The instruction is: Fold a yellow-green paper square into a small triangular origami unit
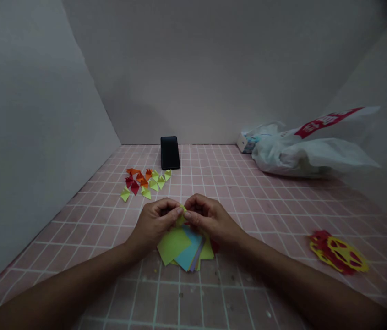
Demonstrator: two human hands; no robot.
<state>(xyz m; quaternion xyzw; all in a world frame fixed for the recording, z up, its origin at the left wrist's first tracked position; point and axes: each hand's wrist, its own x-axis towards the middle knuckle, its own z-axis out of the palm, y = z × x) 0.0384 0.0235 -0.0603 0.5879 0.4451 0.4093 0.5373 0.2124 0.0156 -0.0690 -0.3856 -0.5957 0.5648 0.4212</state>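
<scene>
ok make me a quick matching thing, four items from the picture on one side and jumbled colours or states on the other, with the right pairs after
1. phone
2. plastic bag
3. small yellow paper
4. cut-outs

A. red and yellow
B. held between the left hand and right hand
C. whitish, with a red band
D. black

Pairs: 1-D, 2-C, 3-B, 4-A

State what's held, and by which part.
A small yellow-green paper piece, pinched near its top by the left hand and right hand; exact edges are hidden.
</scene>
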